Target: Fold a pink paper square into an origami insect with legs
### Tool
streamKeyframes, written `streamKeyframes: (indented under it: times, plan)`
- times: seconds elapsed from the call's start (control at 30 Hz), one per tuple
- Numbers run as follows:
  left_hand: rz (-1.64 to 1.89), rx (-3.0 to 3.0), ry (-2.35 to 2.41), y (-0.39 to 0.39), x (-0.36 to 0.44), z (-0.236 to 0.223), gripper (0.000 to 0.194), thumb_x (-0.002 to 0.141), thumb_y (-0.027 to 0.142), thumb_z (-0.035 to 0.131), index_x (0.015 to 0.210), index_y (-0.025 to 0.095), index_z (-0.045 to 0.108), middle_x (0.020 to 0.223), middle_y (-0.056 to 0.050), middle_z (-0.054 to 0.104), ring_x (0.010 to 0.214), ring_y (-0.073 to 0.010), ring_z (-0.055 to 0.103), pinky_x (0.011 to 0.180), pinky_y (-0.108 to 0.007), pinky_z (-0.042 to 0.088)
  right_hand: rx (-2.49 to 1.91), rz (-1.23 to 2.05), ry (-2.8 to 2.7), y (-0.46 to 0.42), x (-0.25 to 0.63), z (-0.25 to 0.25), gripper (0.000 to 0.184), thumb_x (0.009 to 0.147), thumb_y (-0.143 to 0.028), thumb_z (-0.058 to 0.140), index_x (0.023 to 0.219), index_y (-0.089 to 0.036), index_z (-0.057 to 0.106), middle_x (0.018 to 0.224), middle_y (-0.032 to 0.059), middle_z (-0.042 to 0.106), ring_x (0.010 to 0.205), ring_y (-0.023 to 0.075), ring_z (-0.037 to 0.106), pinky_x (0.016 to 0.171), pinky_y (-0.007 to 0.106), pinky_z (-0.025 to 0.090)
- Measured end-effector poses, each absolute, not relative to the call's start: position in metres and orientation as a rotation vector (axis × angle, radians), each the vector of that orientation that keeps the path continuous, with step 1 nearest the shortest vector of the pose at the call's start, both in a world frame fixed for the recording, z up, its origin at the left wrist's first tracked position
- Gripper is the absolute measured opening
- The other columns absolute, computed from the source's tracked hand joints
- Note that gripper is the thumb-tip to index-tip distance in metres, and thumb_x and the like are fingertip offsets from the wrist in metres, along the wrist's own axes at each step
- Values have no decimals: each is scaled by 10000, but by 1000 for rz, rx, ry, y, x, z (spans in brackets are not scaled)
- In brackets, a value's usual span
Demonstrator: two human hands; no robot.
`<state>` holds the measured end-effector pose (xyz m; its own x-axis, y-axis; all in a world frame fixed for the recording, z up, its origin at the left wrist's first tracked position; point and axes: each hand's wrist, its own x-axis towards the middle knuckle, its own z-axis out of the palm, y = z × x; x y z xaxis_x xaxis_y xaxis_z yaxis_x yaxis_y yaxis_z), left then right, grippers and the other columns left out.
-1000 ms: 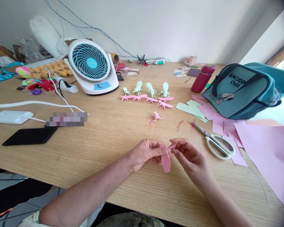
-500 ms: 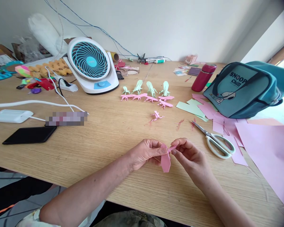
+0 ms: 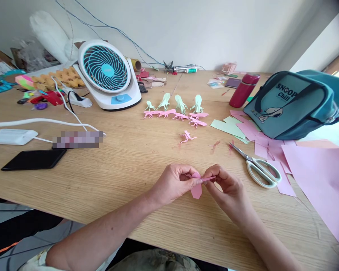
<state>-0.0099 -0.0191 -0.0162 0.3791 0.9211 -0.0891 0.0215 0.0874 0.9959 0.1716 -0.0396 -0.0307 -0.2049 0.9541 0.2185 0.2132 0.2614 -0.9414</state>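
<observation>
Between my hands is a piece of folded pink paper (image 3: 197, 191), with a wide flap pointing down and a narrow strip sticking out to the right. My left hand (image 3: 177, 184) pinches its middle between thumb and fingers. The thumb and fingers of my right hand (image 3: 224, 186) are closed on the narrow strip. Part of the paper is hidden behind my fingers. Beyond my hands, a small pink folded paper figure (image 3: 187, 137) stands alone. Farther back are several pink paper insects (image 3: 180, 116) in a row, with several pale green ones (image 3: 181, 104) behind them.
Open-bladed scissors (image 3: 260, 169) lie right of my hands, beside pink paper sheets (image 3: 319, 180) and green strips (image 3: 228, 128). A teal bag (image 3: 288, 105) and red bottle (image 3: 244, 90) stand behind. At left are a fan (image 3: 107, 75), a black phone (image 3: 34, 159) and white cables.
My hands have drawn closer together, and the right fingers have shifted in along the strip. The wide flap has tilted and looks shorter. The view has moved slightly.
</observation>
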Motion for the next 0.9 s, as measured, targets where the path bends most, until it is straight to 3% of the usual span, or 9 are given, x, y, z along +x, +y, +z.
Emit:
streamKeyframes:
  times: [0.23,0.47,0.57,0.77,0.9]
  plan:
    - [847,1266,902,-19,-10,-20,375,751,481,788,745,126,668,625,-12,641,588,-115,596,598,-221,457,-1013,689,-1810,-42,170,-27,138,889,-109,590,858,-243,596,825,17,584,750,167,566,686,320,457]
    - [811,1225,809,-15,-14,-20,360,737,462,811,745,126,682,590,2,643,542,-104,593,569,-212,450,-988,578,-1923,-44,174,-25,205,876,-61,579,937,-251,625,892,41,581,791,177,600,663,314,486]
    - [824,1276,866,-15,-15,-16,342,714,430,834,715,113,704,658,-15,680,602,-105,616,586,-195,453,-962,534,-1950,-44,176,-26,217,873,-48,579,944,-248,621,897,41,587,799,177,611,669,310,490]
    - [778,1386,848,-17,-16,-17,198,824,321,754,856,127,765,816,-55,763,816,-172,717,776,-236,531,-917,462,-1965,-44,178,-26,283,866,-2,580,1014,-234,645,896,35,583,792,157,612,666,287,482]
    - [769,1325,840,-17,-15,-20,185,827,304,750,878,126,765,801,-52,760,784,-161,711,767,-235,533,-920,445,-1965,-43,178,-26,289,856,7,588,1011,-229,649,898,31,580,784,153,611,661,283,477]
